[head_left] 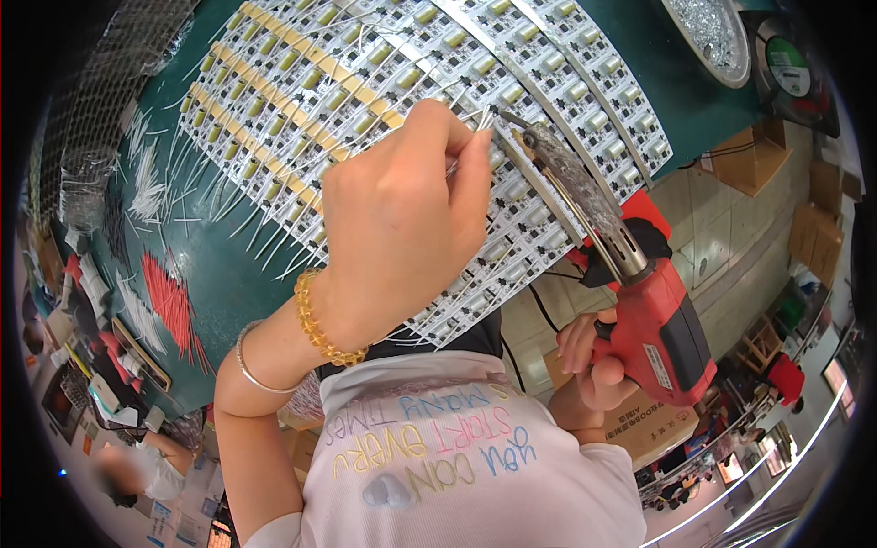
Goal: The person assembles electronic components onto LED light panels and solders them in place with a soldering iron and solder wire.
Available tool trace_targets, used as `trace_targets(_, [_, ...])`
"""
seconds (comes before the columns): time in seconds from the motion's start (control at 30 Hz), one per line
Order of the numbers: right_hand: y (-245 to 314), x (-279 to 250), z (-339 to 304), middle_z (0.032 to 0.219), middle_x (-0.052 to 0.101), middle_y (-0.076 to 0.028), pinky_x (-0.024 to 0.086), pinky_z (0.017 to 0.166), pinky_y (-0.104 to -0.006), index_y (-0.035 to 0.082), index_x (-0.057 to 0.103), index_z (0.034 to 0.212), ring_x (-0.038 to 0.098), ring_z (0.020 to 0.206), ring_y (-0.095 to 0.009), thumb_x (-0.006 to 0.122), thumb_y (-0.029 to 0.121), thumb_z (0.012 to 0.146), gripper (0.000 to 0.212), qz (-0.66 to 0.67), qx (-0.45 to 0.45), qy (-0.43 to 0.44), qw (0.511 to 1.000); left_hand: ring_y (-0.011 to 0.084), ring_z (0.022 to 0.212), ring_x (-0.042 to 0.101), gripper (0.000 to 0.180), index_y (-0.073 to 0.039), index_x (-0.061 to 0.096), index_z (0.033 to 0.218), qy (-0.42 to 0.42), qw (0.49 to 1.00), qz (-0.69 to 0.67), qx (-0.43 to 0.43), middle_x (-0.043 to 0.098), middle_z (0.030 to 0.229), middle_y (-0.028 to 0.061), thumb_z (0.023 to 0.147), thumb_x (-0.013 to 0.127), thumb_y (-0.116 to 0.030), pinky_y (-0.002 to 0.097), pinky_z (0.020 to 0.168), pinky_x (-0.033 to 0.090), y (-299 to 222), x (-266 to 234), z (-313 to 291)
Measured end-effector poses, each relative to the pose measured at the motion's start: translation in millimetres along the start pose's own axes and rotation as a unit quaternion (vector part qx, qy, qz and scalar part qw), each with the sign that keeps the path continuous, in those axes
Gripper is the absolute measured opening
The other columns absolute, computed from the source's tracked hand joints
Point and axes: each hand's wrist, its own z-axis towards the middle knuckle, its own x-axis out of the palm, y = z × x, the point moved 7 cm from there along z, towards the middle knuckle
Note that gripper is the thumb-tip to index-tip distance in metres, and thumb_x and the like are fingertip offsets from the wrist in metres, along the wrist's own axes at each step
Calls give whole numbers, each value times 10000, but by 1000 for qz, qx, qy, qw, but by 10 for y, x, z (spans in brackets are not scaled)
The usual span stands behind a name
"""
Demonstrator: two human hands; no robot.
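My left hand (402, 215) reaches over a large sheet of small white circuit boards (548, 62), thumb and forefinger pinched on a thin white wire (483, 117). Its wire end is close to a board, beside the tip of a red soldering gun (653, 329). My right hand (594, 361) grips the gun's handle at the right; its long metal barrel slants up and left over the boards. Rows of yellowish cylindrical parts sit on the boards, and white wires stick out from many at the left. My left hand hides part of the sheet.
Loose red wires (169, 301) and white wires (146, 187) lie on the green tabletop (228, 315) at the left. A dish of shiny bits (717, 41) and a dark spool (790, 68) stand far right. Cardboard boxes (744, 160) sit beyond the edge. Another person (164, 470) is at lower left.
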Motion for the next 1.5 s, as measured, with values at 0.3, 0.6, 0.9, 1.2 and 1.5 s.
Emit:
trace_targets(0.3, [-48,79,47,549,484,11,373,462,-260,2,463,1093,459,434,-120,591,486,804,578,201,23,29,979,202,401,519,166,-44,493,703,-6,1000,8,7,545,530,62,777,635,-88,299,364,372,7,0,-12])
trace_targets(0.6, [121,11,91,478,442,12,362,441,-260,-22,408,1163,449,406,-122,583,537,781,699,-77,12,-27,997,33,401,391,125,-35,567,723,-28,999,0,18,500,516,2,780,666,-86,199,394,311,18,-20,-13])
trace_targets(0.9, [397,267,234,482,458,7,381,442,-261,-26,404,1178,449,401,-127,576,534,791,702,128,-25,23,991,206,409,520,149,-42,522,682,-38,998,7,40,547,536,67,755,647,-73,295,375,376,-18,-49,-14])
trace_targets(1.2, [431,165,120,474,440,18,397,445,-262,-29,385,1223,443,405,-111,574,554,782,755,125,-7,-11,992,29,500,479,47,3,644,772,16,995,-99,30,575,596,16,779,668,-36,173,459,364,-37,-49,-12])
trace_targets(1.5, [288,105,60,482,439,18,365,450,-254,-30,381,1203,438,423,-111,561,600,756,792,100,-4,15,995,15,493,437,115,6,619,740,60,995,-72,-27,546,557,-15,782,672,-86,173,445,337,64,70,24])
